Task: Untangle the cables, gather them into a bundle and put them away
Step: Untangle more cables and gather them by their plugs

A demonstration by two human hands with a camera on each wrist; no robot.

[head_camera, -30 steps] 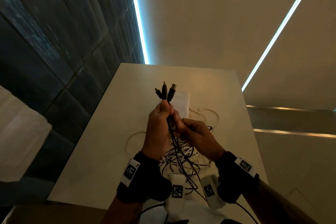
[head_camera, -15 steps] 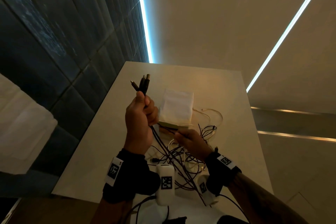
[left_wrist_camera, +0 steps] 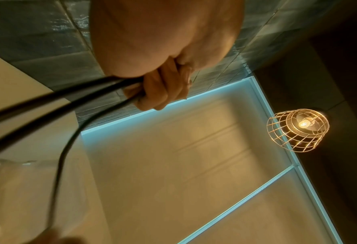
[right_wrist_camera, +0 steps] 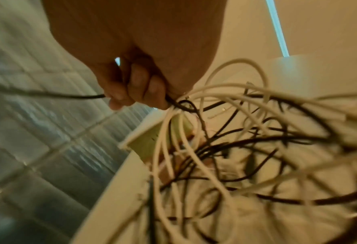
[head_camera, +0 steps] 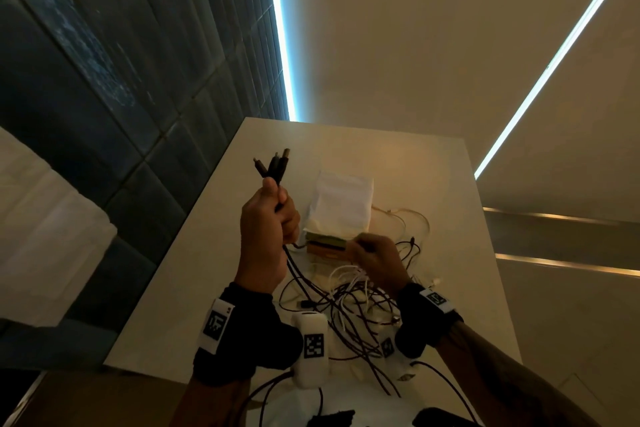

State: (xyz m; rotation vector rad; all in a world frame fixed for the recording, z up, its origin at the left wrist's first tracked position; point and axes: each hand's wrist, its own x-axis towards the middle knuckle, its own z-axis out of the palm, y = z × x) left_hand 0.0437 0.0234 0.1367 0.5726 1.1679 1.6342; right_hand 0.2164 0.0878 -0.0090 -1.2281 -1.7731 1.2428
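Observation:
My left hand [head_camera: 273,215] is raised above the table and grips three black cables [left_wrist_camera: 85,97] just below their plugs [head_camera: 273,163], which stick up out of the fist. The cables trail down into a tangle of black and white cables [head_camera: 349,305] on the table. My right hand [head_camera: 374,256] is lower, to the right, over the tangle. In the right wrist view its fingers [right_wrist_camera: 131,89] are curled round a black cable [right_wrist_camera: 68,95] that runs off to the left, with white loops [right_wrist_camera: 225,92] hanging just below.
A white pouch [head_camera: 341,201] lying on a stack of flat coloured items [head_camera: 325,243] sits mid-table beyond the tangle. The pale table [head_camera: 433,184] ends at a dark tiled wall [head_camera: 104,80] on the left. A caged lamp [left_wrist_camera: 298,129] hangs overhead.
My hands have drawn apart: the left moved up and left with the plugs, the right dropped down and right onto the tangle, stretching the black cables between them.

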